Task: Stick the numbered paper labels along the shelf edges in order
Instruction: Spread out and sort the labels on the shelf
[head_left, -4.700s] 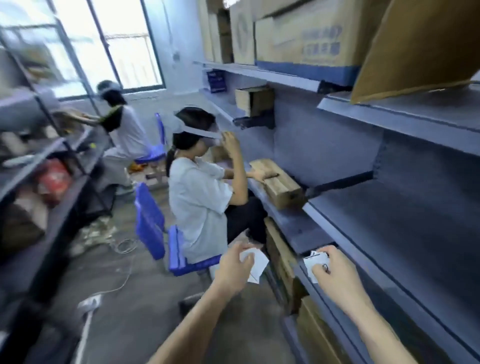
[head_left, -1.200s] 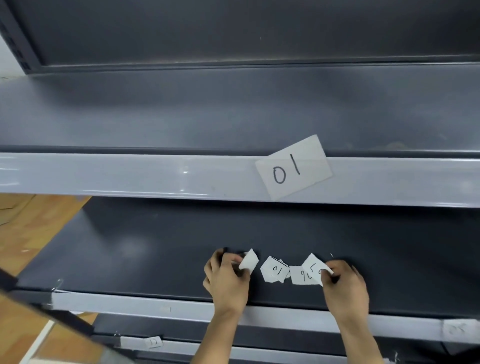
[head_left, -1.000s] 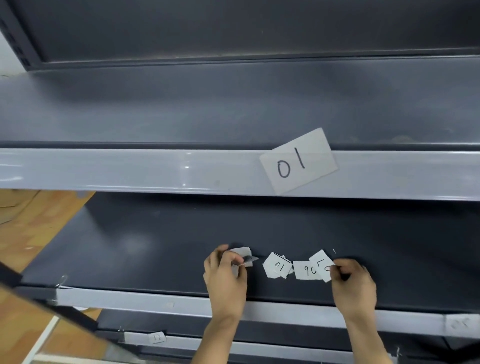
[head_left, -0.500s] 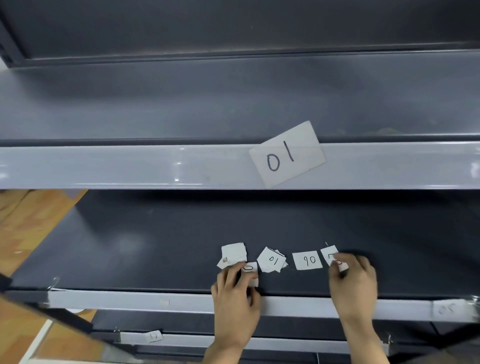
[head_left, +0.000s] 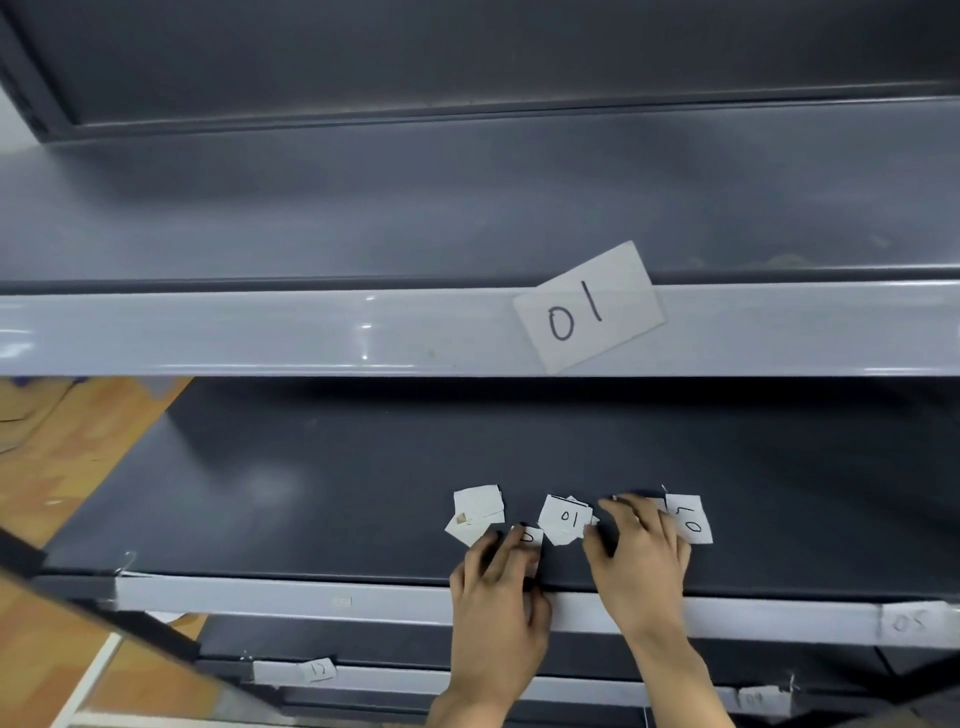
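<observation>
Shifted leftward, my right hand (head_left: 641, 558) now covers the middle slip; my left hand (head_left: 498, 577) pins another, both flat, sorting paper labels (head_left: 566, 519) near the shelf's (head_left: 311, 509) front edge.

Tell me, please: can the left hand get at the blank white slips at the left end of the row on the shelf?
Probably yes. The left hand lies flat on the shelf board, and the blank slips sit just beyond its fingertips with nothing between. The right hand is off to the other side.
</observation>
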